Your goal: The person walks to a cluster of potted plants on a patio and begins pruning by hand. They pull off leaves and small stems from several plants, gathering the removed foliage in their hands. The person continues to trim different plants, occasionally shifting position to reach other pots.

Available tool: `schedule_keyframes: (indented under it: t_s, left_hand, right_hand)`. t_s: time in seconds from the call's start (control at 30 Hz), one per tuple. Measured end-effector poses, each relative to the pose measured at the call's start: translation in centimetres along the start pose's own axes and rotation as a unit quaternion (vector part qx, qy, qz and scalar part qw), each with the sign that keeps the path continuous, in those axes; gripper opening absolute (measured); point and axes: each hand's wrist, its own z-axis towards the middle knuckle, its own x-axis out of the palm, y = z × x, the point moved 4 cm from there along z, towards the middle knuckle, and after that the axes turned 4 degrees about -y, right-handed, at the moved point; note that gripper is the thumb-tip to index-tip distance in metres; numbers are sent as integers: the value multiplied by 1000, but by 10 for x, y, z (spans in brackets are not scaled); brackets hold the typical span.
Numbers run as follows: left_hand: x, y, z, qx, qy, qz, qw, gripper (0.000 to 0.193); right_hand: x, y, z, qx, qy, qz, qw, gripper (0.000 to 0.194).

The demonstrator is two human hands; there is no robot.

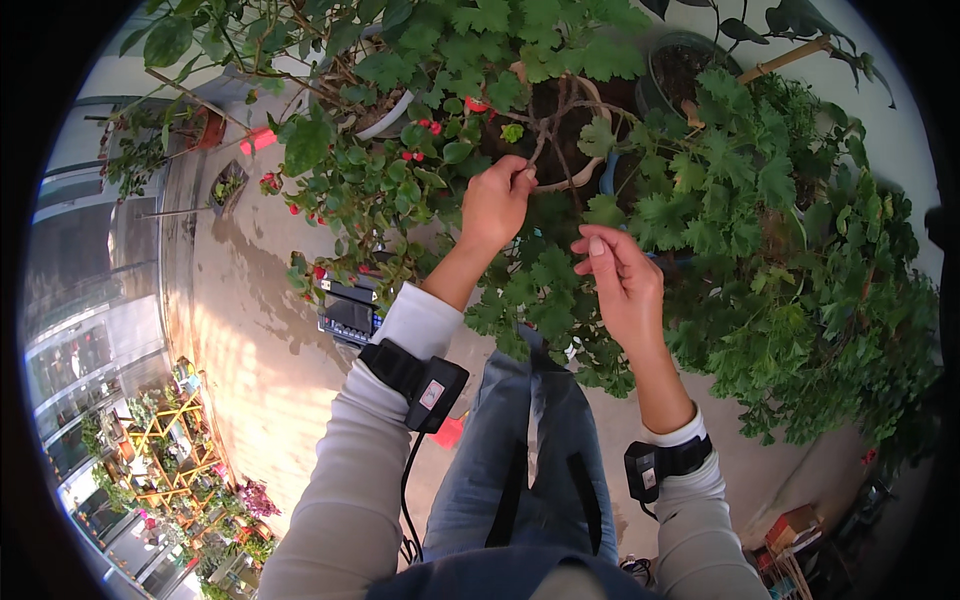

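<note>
A potted plant with lobed, scalloped leaves spreads before me, its brown woody stems (541, 135) rising from a round pot (598, 97). My left hand (499, 199) pinches one of these stems between thumb and fingertips at the near rim of the pot. Lower and to the right, my right hand (622, 277) hangs beside the green leaves (544, 277) with its fingers partly curled and apart, holding nothing visible. A small bright green shoot (512, 133) shows inside the pot. Red flowers (430, 126) on a rounder-leaved plant stand left of my left hand.
A dark green pot (679, 67) stands at the upper right, and a white pot (386, 116) at the upper left. Dense foliage (780, 315) fills the right side. An electronic device with buttons (349, 311) sits below the red-flowered plant. Shelves of plants (169, 450) stand lower left.
</note>
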Motion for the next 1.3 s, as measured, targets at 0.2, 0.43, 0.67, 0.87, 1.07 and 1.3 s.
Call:
schedule_keyframes:
  t_s: [0.2,0.43,0.67,0.87,1.07,1.3]
  left_hand:
    - [-4,-5,-3,35,-17,36,999,19]
    - [-5,-8,-5,32,-17,24,999,17]
    - [-7,-13,-4,40,-25,27,999,17]
    - [-7,-15,0,56,-37,8,998,16]
    - [-13,-22,1,39,-21,9,999,15]
    - [-14,-20,0,11,-15,20,1000,17]
  right_hand:
    - [12,28,38,-12,13,31,999,31]
    - [35,60,88,-139,-57,-26,988,44]
    - [60,70,117,-255,-139,-175,941,17]
    - [69,63,125,-264,-160,-194,931,16]
    - [69,62,132,-267,-157,-193,931,18]
    - [74,60,140,-268,-152,-193,932,20]
